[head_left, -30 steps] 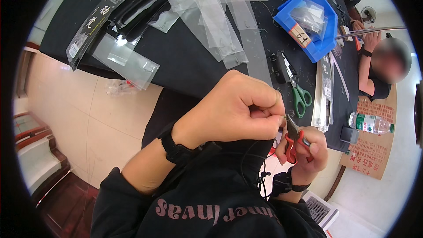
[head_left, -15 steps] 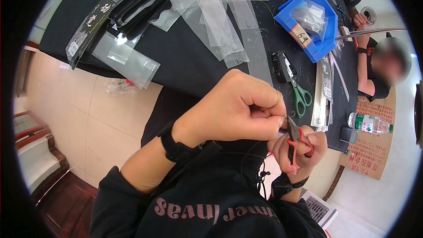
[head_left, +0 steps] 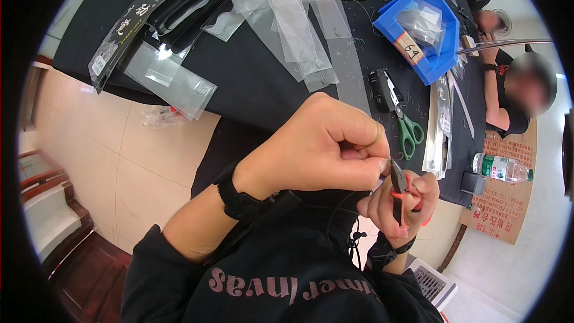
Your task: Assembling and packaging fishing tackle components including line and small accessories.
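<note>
My left hand (head_left: 329, 143) is closed, thumb and forefinger pinched together at the right. What they pinch is too small to make out. Right beside that pinch are the jaws of small red-handled pliers (head_left: 399, 194), held in my right hand (head_left: 423, 190) with the fingers wrapped round the grips. Beyond my hands, green-handled scissors (head_left: 409, 134) lie on the black-covered table (head_left: 251, 78), their blades by a black case (head_left: 379, 91). Flat clear plastic sleeves (head_left: 299, 42), some with small hooks in them, are spread ahead of my left hand.
A blue bin (head_left: 442, 63) holding clear bags stands at the far right. Long dark packages (head_left: 122, 36) lie at the far left. Beyond the table's right edge are a water bottle (head_left: 502, 167) and a co-worker (head_left: 499, 90), with others farther back.
My right hand and the pliers have shifted slightly and turned, with the jaws now more upright. My left hand stays almost where it was.
</note>
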### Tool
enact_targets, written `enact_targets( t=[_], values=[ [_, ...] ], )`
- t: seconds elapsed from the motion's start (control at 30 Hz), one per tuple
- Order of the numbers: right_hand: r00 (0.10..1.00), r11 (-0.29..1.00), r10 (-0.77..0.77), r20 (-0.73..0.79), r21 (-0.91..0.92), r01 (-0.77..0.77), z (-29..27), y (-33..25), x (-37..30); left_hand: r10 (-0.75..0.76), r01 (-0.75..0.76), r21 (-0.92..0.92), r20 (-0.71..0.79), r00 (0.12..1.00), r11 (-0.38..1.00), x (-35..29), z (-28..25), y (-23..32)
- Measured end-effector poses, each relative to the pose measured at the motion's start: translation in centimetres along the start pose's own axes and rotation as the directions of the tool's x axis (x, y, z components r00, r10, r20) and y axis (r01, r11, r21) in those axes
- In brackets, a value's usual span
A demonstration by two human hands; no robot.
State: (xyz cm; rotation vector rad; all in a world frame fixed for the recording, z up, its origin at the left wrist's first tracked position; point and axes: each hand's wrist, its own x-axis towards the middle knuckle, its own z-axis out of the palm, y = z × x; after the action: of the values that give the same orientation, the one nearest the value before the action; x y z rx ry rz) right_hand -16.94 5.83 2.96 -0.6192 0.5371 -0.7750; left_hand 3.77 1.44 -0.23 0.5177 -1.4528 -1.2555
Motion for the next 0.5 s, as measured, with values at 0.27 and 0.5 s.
enact_targets(
  t=[0.27,0.5],
  values=[
    [0.998,0.996,0.050,0.039,0.072,-0.053,-0.55,-0.01,0.04,0.011,-0.011,0.001,0.002,1.000,1.000,-0.02,-0.14,-0.05],
    [0.987,0.991,0.098,0.123,0.076,-0.108,-0.87,-0.18,0.08,0.019,-0.019,-0.010,-0.006,1.000,1.000,-0.03,0.17,-0.03]
  ],
)
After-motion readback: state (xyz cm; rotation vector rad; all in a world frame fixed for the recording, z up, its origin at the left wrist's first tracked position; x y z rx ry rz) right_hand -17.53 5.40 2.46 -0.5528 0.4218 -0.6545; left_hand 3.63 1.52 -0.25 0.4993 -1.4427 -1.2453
